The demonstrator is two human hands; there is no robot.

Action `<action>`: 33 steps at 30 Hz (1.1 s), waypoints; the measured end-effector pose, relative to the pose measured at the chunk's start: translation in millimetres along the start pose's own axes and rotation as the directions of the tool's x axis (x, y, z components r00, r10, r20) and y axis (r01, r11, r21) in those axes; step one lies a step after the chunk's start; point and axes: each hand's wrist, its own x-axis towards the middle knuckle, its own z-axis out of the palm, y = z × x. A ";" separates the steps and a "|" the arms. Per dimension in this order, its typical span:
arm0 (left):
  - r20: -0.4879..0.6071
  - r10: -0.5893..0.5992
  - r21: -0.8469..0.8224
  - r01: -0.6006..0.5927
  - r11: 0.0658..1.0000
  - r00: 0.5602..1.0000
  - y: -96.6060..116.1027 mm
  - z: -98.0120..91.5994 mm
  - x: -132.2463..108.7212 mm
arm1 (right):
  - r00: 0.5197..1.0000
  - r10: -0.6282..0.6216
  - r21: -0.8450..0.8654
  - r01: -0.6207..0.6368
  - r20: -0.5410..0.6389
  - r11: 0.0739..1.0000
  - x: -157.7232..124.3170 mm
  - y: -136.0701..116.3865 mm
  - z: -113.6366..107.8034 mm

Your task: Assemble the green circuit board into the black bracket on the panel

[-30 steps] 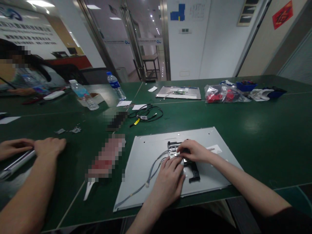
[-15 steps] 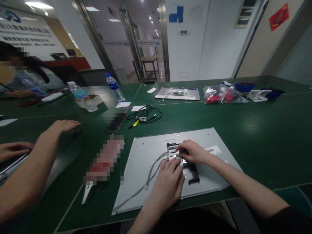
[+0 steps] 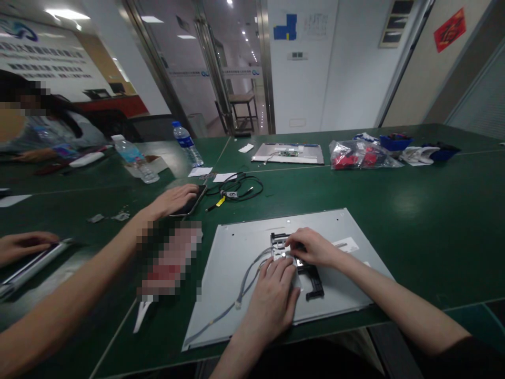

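Head view: left hand (image 3: pixel 274 297), right hand (image 3: pixel 313 247) over black slotted bracket (image 3: pixel 314 281); fingers bent, grip hidden, cannot tell. Flat grey metal panel (image 3: pixel 231 255) beneath fingers. Thin grey cable (image 3: pixel 238 303) left of fingers; wrist sweep could snag it.

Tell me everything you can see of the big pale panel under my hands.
The panel is a broad, flat, pale grey sheet, seemingly metal, with dark spots near its far corners. It lies flat on the green table, near its edge. A black bracket sits around its middle, grey cables trail toward its near-left corner, and a white label shows at right. Your left hand and right hand meet over the middle.
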 end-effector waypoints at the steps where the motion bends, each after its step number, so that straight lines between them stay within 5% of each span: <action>1: 0.001 -0.001 0.001 0.001 1.000 1.000 0.1 -0.3 0.1 | 1.000 0.000 -0.001 0.000 -0.002 1.000 0.0 0.1 -0.1; 33: -0.025 0.021 0.018 -0.020 1.000 0.999 -0.8 -2.2 2.0 | 1.000 -0.003 0.005 0.003 -0.013 1.000 -1.0 1.2 -4.0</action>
